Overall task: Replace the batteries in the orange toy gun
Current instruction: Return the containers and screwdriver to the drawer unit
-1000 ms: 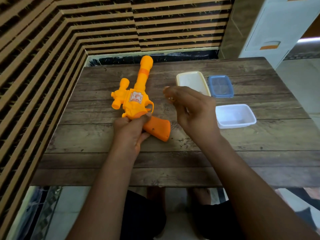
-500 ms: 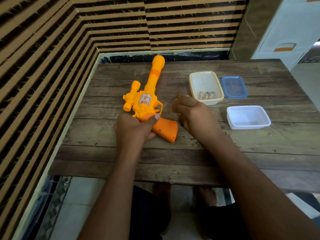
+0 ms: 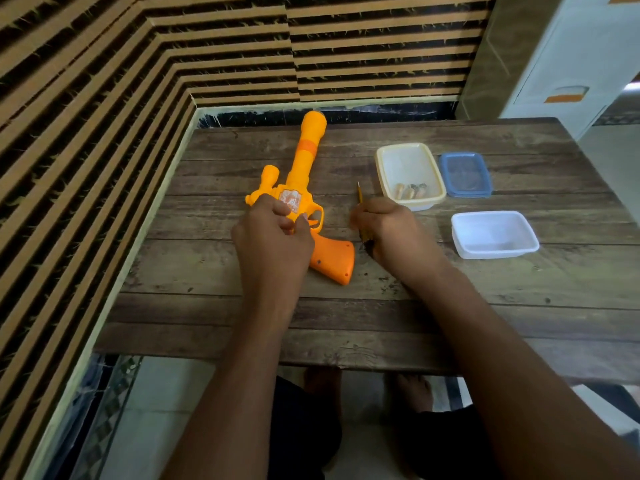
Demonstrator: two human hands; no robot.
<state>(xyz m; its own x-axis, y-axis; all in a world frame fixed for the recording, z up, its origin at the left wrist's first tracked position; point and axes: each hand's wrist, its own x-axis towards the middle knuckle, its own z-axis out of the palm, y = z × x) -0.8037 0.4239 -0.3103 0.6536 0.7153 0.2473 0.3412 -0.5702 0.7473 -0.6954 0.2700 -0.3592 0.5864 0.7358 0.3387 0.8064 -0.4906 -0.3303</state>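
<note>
Only a blurred, unreadable sticker [image 3: 289, 199] marks the gun [image 3: 308, 150], which lies on the table [image 3: 519, 289] with the left hand [image 3: 273, 237] curled round its body (barrel pointing away) while the right hand [image 3: 386, 230] grips a screwdriver [image 3: 359, 194] just beside it.

The left hand [image 3: 273, 244] covers the rear body of the orange toy gun [image 3: 304, 157], hiding where body meets grip; just right of the gun, the right hand [image 3: 391, 230] hides most of a thin tool [image 3: 359, 192], its kind unclear; farther right, small pieces [image 3: 410, 192] in the cream tub [image 3: 381, 168] are too small to identify; the table [image 3: 519, 306] runs off the right edge.
</note>
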